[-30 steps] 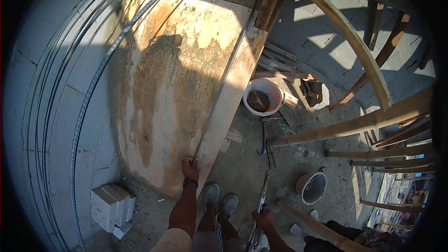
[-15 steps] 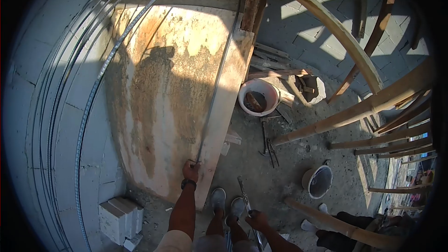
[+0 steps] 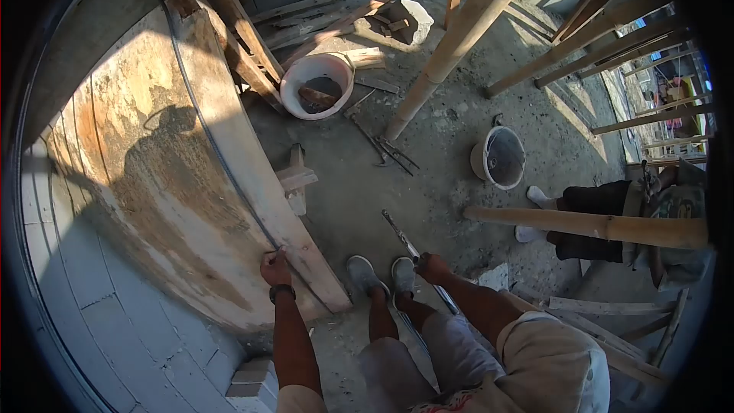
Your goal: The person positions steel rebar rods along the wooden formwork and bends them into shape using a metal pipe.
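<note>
A stained plywood board [image 3: 176,206] stretches out on the left. Along its right side lies a long thin steel rod [image 3: 217,154], slightly curved. The fingers of my left hand [image 3: 275,268] are closed on this rod near the board's near end, and the rod runs on past them to the edge. My right hand [image 3: 432,268] is wrapped around a long metal bar [image 3: 451,300], held slanting by my legs. The bar's far end has a rough, darker surface, and its lower part is hidden by my arm and leg.
Two buckets, one with mortar-like residue [image 3: 338,86] and one grey inside [image 3: 505,157], stand on the concrete floor. Bamboo poles [image 3: 451,46] slant across the right. Metal tools [image 3: 388,151] lie on the floor. Another person [image 3: 596,218] is at the right.
My view has swung to the right, bringing more of the floor and the other person into sight. The rod now extends beyond my left hand. Both hands keep their grips.
</note>
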